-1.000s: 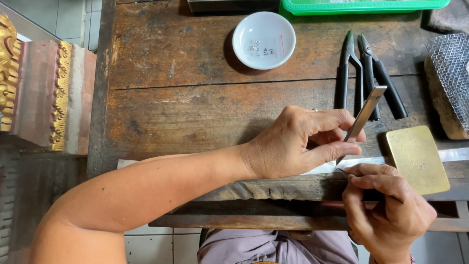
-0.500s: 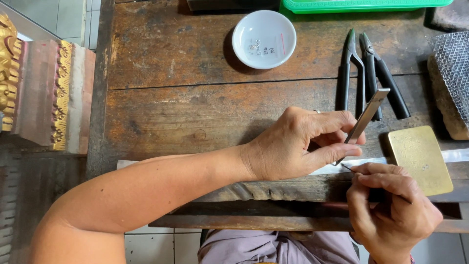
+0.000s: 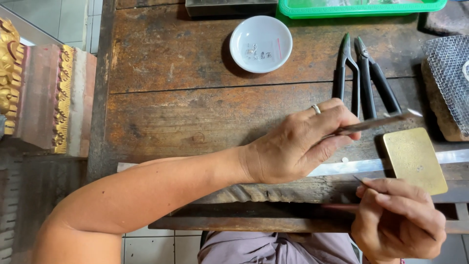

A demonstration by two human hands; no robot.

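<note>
Careful: your right hand (image 3: 398, 217) pinches a thin pointed metal tool (image 3: 360, 180), tip aimed up-left toward your left fingers. Beyond it, your left hand (image 3: 300, 144) grips flat steel tweezers (image 3: 376, 122), long axis running right and slightly up; a loosened grip could flick whatever small piece you are working away.

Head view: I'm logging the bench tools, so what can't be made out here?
- Tiny workpiece, if any, hidden beneath the left hand and right hand.
- Flat metal tool: motion-blurred, type unclear.
- White dish contents: too small.
- Green tray: cut off by top edge.
- Wire-mesh block: cut off at right.
</note>
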